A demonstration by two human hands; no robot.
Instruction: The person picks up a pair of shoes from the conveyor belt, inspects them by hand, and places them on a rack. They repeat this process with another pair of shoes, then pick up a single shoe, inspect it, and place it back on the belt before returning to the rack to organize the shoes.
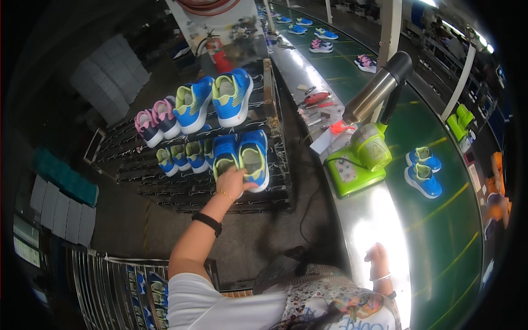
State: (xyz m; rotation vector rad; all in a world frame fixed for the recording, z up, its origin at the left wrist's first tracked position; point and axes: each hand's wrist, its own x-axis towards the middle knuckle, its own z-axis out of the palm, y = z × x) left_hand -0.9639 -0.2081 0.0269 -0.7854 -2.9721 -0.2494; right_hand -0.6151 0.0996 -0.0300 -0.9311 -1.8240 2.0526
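- We reach our left hand (234, 181) out to the lower tier of a dark wire rack (187, 192), where it rests on a pair of blue shoes with yellow-green lining (242, 157); the fingers lie over the heel collars of the pair, and we cannot tell whether the grip has closed on either shoe.
- That pair sits at the right end of the lower tier, toes pointing away from us, just beside a row of smaller blue and green shoes (184, 155) to its left.
- On the upper tier stand two larger blue shoes (217, 102), with a pair of pink shoes (157, 122) to their left.
- A black band (207, 221) circles our left forearm, and a thin bracelet sits at the wrist.
- Our right hand (377, 254) rests on the shiny metal worktop (363, 220) at our right, fingers curled together in a loose fist, holding nothing that we can make out.
- Farther along the worktop stands a green heat-blower machine (360, 159) with a metal nozzle tilted upward.
- Beyond it runs a green conveyor belt (440, 220), carrying a pair of blue shoes (423, 170) near the machine and more pairs well away at the far end.
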